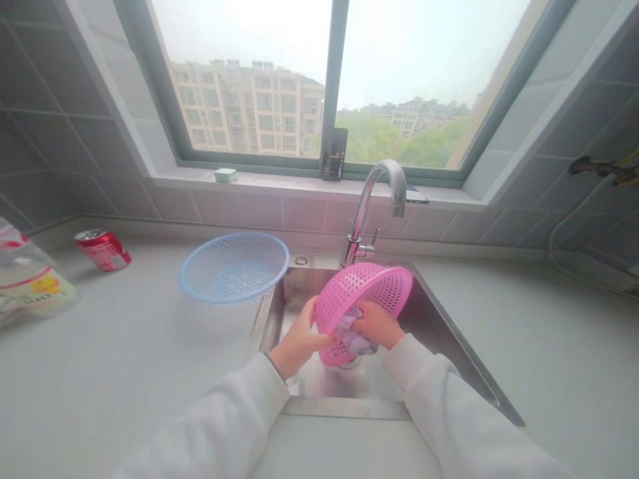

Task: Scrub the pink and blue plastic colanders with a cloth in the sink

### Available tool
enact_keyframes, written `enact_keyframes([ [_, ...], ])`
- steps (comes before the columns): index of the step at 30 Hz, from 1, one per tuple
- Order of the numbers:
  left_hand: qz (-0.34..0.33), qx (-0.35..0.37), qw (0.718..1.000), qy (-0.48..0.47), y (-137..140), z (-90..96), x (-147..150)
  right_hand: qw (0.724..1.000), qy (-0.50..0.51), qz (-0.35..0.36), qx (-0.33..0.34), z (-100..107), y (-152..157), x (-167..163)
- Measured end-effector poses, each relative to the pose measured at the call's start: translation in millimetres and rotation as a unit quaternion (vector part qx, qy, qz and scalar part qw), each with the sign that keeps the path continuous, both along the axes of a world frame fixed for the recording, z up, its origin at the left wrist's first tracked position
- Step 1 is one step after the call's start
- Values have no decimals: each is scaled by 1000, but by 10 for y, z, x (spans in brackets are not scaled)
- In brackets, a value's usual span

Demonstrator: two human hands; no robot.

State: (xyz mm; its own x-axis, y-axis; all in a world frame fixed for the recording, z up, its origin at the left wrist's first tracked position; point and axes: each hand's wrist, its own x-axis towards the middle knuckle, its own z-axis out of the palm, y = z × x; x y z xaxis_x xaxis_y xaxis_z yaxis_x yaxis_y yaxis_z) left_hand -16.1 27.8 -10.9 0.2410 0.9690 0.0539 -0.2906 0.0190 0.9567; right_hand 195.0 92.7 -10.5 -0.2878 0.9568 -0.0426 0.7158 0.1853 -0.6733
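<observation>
A pink plastic colander [349, 286] is tilted on its side above the steel sink [449, 339], its opening facing me and to the right. My left hand [302, 339] grips its left rim, thumb in front and fingers behind. Inside the colander, my right hand [377, 322] is closed on a pale purple and white cloth [357, 336], which lies against the inner wall. Part of the cloth is hidden under my right fingers. The sink drain [351, 363] shows partly below the colander.
A chrome faucet [397, 189] arches over the back of the sink. A light blue basket [234, 293] stands on the counter to the left, close to the sink edge. Farther left are a red can [104, 251] and a plastic bottle [37, 283]. A small green box [225, 175] sits on the windowsill.
</observation>
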Motion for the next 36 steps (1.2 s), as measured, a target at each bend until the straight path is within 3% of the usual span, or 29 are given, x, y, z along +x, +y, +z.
enact_keyframes([
  [3,-17,-4,1000,-3,-3,-18,4,974,183,94,-90,37,-96,-73],
  [6,-38,-35,998,-38,5,-50,3,906,386,90,-147,63,-176,-119],
  [8,-47,-54,996,-54,11,-61,3,897,417,73,-126,79,-188,-115],
  [10,-40,-50,997,-49,15,-53,6,941,322,78,-73,86,-164,-88],
  [12,-17,-32,999,-29,16,-30,11,987,133,87,-5,74,-113,-45],
  [15,23,-36,999,12,9,14,23,991,-114,54,50,24,-21,30],
  [17,35,-47,998,24,0,38,30,983,-174,16,51,-9,22,69],
  [21,29,-41,998,31,-16,60,36,990,-136,21,39,-17,-3,46],
  [25,19,-33,998,42,-11,44,28,986,94,133,-45,30,-114,-86],
  [27,15,-37,999,37,-4,27,21,964,211,134,-85,46,-150,-135],
  [29,9,-43,999,18,0,13,16,953,263,110,-101,44,-156,-146],
  [31,5,-46,999,4,-2,10,16,968,213,100,-83,26,-134,-118],
  [33,11,-38,999,15,-5,15,19,992,83,85,-39,2,-95,-64],
  [36,30,-54,997,43,0,27,27,993,-112,6,25,-10,-32,25],
])
